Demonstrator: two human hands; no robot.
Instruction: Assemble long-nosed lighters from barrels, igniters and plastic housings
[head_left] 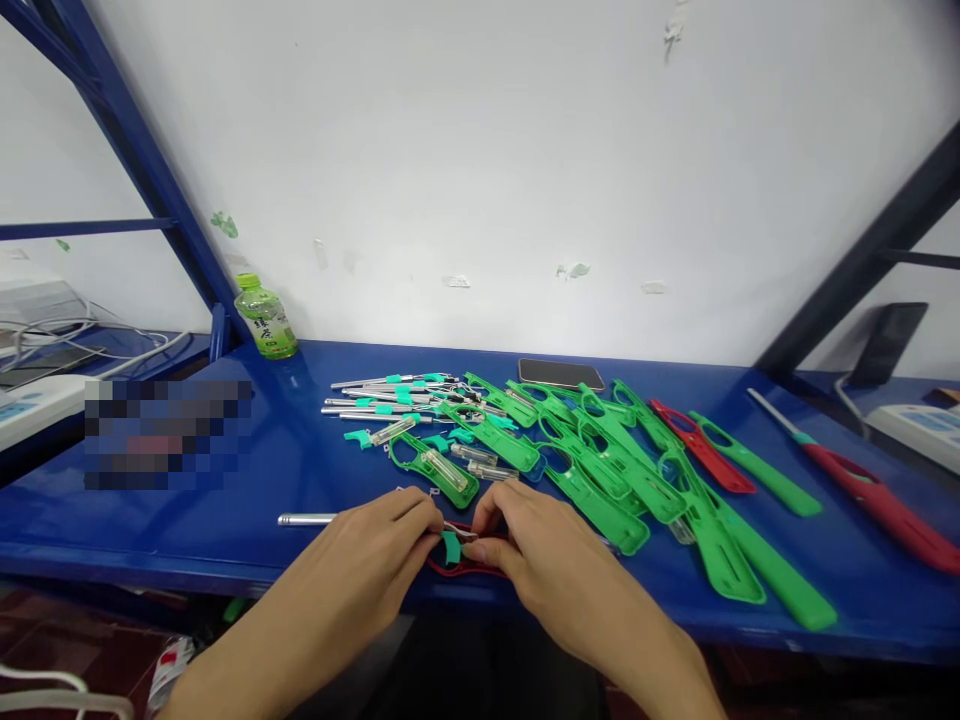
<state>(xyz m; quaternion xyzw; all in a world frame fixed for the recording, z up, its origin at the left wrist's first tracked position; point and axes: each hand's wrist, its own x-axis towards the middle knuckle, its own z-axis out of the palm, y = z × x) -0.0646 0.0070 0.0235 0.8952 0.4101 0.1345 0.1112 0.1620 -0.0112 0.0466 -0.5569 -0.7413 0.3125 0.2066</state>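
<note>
At the table's front edge lies a red lighter casing half (450, 571), mostly hidden under my hands. A teal trigger (451, 547) sits in it, and a metal lighter tube (306, 520) sticks out to the left beneath my left hand. My left hand (379, 550) is closed, its fingertips pressed on the lighter parts beside the trigger. From the other side, my right hand (536, 540) pinches at the casing, thumb and index finger close to a pale wire (459, 531). What exactly lies between the fingertips is hidden.
Green lighter casing halves (600, 460) are heaped right of centre. Several metal tubes with teal triggers (390, 408) and clear fuel tanks (491, 470) lie behind my hands. A red lighter (862, 485) rests at right; a phone (561, 375) and green bottle (266, 318) stand further back.
</note>
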